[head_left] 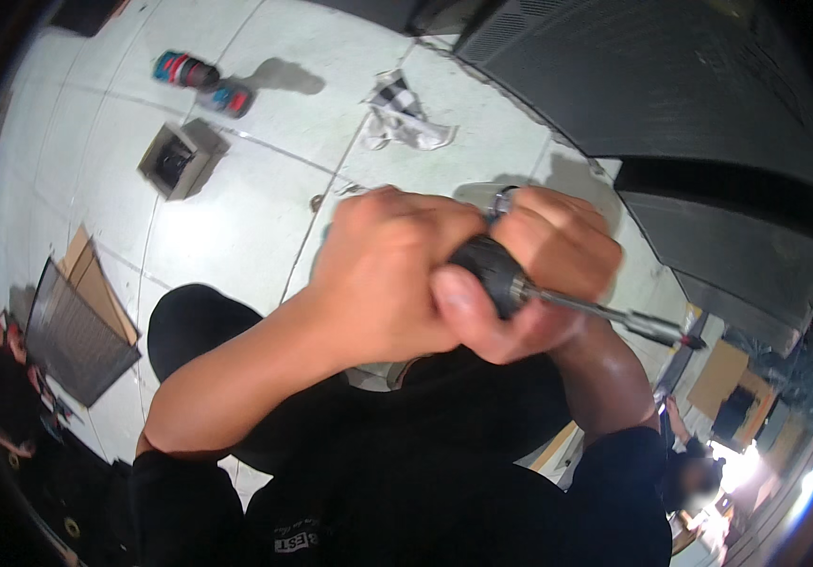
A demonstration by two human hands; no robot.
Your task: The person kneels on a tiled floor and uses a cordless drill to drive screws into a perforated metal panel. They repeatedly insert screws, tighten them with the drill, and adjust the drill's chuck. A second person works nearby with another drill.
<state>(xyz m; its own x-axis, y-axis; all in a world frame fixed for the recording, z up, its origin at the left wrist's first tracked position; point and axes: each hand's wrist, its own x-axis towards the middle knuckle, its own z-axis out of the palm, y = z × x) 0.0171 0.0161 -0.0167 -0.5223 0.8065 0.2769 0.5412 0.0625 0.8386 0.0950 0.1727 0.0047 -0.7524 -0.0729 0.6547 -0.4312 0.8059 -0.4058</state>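
Both hands meet in front of me, closed around a black drill chuck [488, 269] fitted with a long metal bit [605, 310]. My left hand [383, 269] is clenched against the left side of the chuck. Fingers of my right hand [558, 250] curl over from the right, with the thumb wrapped under the chuck's near side. The bit slants to the right and slightly toward me, ending in a dark tip with a touch of red. Whatever lies behind the chuck is hidden by my hands. A shiny metal band [501, 201] shows between them.
A teal and red cordless drill [184, 71] lies on the tiled floor, near an open carton [194, 156] with black parts. A checked cloth [402, 113] is farther ahead. Dark cabinets [652, 85] line the right. A mesh panel [76, 331] lies left; other people are at both edges.
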